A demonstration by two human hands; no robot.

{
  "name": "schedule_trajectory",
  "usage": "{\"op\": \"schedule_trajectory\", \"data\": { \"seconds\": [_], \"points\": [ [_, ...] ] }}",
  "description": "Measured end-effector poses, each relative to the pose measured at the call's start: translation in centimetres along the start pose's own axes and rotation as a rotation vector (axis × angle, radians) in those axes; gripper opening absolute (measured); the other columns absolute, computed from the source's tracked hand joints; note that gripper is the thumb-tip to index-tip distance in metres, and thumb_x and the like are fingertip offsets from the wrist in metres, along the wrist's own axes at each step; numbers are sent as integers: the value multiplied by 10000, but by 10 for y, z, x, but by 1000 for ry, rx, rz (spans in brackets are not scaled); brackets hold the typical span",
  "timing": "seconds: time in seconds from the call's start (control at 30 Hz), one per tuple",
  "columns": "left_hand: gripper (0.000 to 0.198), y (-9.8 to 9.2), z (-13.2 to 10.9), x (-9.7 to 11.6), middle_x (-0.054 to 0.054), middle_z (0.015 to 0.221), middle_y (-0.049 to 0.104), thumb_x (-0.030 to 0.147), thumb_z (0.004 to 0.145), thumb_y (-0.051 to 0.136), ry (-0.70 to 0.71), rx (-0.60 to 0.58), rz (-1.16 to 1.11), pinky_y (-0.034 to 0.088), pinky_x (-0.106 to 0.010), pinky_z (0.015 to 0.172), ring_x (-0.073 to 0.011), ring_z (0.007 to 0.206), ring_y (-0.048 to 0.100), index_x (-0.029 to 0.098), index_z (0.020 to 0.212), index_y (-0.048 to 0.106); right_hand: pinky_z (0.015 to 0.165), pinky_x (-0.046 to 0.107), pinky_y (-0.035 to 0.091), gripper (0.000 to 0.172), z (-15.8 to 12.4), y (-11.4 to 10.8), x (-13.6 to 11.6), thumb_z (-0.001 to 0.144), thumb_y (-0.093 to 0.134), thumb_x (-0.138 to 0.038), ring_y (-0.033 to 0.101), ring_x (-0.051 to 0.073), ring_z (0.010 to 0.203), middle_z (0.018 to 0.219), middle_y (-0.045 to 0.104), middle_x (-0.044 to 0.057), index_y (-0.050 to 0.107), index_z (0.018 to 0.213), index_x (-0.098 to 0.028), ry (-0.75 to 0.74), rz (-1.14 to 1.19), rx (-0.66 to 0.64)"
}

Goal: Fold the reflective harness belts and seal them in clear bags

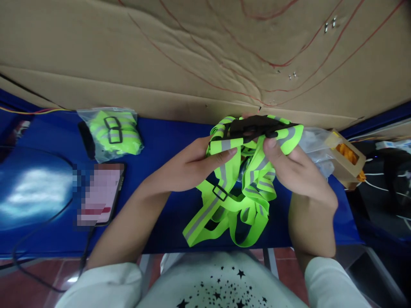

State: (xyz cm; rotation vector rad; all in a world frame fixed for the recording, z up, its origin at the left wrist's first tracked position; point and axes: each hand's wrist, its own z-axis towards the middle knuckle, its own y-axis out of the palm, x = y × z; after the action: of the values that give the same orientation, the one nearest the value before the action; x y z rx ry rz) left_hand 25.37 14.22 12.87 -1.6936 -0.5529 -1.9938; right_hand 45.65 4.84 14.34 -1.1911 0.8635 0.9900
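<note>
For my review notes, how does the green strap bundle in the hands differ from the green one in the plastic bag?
The held bundle spreads in loose loops; the bagged bundle is packed compactly. The left hand and right hand grip the held bundle; the bagged bundle lies on the blue table. Both are yellow-green and grey-striped, with black buckles.

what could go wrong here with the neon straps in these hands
The neon straps hang in loose loops below the left hand and right hand and might tangle. The black buckle could snag a neighbouring loop. The left forearm looks close to the phone and might nudge it.
</note>
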Motion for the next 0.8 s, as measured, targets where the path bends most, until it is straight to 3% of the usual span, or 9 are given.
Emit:
{"op": "schedule_trajectory", "data": {
  "seconds": [0.13, 0.27, 0.43, 0.5, 0.57, 0.63, 0.67, 0.73, 0.8],
  "points": [
    [231, 3, -1, -1, -63, 1018, 770, 361, 955, 685, 24, -72, 86, 595, -356, 901, -229, 953, 729, 181, 1074, 766, 1348, 483, 235, 390, 2, 2, -5, 1077, 468, -485, 403, 236, 1540, 1451, 620, 7, 621, 1400, -329, -94, -72, -75],
    [344, 15, 4, -15, -66, 1183, 756, 328, 892, 752, 135, 40, 184, 517, -438, 1104, -264, 1223, 666, 240, 1224, 725, 1312, 501, 316, 424, 8, 13, -1, 1084, 417, -505, 449, 233, 1508, 1384, 662, 37, 608, 1408, -309, -116, -66, -155],
    [407, 17, 9, -23, -85, 1185, 753, 325, 844, 797, 122, 126, 227, 522, -475, 1091, -278, 1171, 677, 243, 1235, 722, 1283, 543, 331, 376, 15, 11, 8, 1069, 458, -485, 455, 266, 1495, 1400, 651, 61, 713, 1239, -266, -151, -265, -139],
    [387, 15, 9, -21, -82, 1159, 760, 336, 844, 802, 110, 156, 233, 518, -471, 1096, -277, 1165, 679, 229, 1210, 733, 1251, 535, 382, 353, 14, 2, 7, 1029, 563, -466, 499, 286, 1456, 1425, 637, 63, 706, 1276, -259, -132, -294, -101],
    [334, 13, 7, -20, -85, 1191, 758, 341, 884, 766, 81, 123, 209, 501, -470, 1121, -282, 1220, 661, 220, 1194, 743, 1191, 486, 467, 535, 11, -9, 1, 953, 704, -443, 560, 280, 1390, 1515, 566, 51, 586, 1456, -305, -115, -261, -24],
    [314, 13, 5, -21, -89, 1264, 738, 318, 913, 731, 57, 5, 152, 485, -455, 1141, -280, 1278, 636, 214, 1209, 736, 1143, 435, 515, 760, 5, -15, -7, 878, 803, -431, 591, 269, 1345, 1590, 486, 36, 467, 1556, -358, -153, -284, 2],
    [314, 14, 4, -22, -92, 1276, 732, 313, 914, 726, 42, -69, 122, 494, -443, 1127, -277, 1270, 640, 206, 1209, 732, 1125, 421, 526, 767, 2, -16, -12, 863, 819, -439, 603, 267, 1328, 1582, 499, 33, 481, 1547, -362, -191, -327, -32],
    [287, 16, 2, -25, -93, 1181, 752, 347, 912, 720, -18, -182, 76, 552, -413, 1027, -262, 1145, 687, 174, 1141, 734, 1061, 398, 554, 569, -3, -13, -19, 901, 778, -453, 664, 260, 1243, 1446, 637, 38, 616, 1432, -324, -234, -449, -130],
    [278, 18, 1, -29, -78, 1061, 754, 385, 915, 710, -116, -222, 30, 581, -383, 924, -238, 1023, 700, 152, 1067, 722, 878, 338, 588, 298, -5, -7, -23, 976, 687, -435, 749, 222, 1001, 1130, 783, 27, 746, 1219, -273, -217, -526, -146]
  ]
}}
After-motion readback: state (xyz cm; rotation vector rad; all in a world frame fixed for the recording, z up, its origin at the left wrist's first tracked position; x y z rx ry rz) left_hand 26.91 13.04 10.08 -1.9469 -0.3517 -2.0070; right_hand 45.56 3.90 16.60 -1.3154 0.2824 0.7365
